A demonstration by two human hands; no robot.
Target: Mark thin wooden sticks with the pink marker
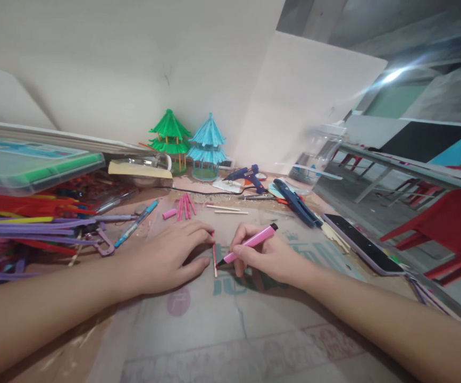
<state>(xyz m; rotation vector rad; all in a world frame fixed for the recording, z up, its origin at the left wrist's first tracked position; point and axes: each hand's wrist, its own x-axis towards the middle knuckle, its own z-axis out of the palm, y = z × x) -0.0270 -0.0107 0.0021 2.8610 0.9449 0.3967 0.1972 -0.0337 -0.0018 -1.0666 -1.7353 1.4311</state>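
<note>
My right hand (260, 252) grips a pink marker pen (256, 242) with a black tip and black end. The tip touches a thin wooden stick (215, 260), which is pink along most of its length and bare wood at the near end. My left hand (166, 258) lies palm down on the plastic sheet (182, 340), its fingertips and thumb holding the stick at its left side. Beyond the hands lie several pink sticks (186, 206), a pink marker cap (169, 214) and plain wooden sticks (228, 209).
Green (170, 133) and blue (207, 141) two-tiered model pavilions stand at the back. A glue gun (246, 176), a utility knife (296, 203) and a phone (361, 244) lie to the right. Pipe cleaners (26, 231), a plastic box (39, 162) and a blue pen (137, 223) are left.
</note>
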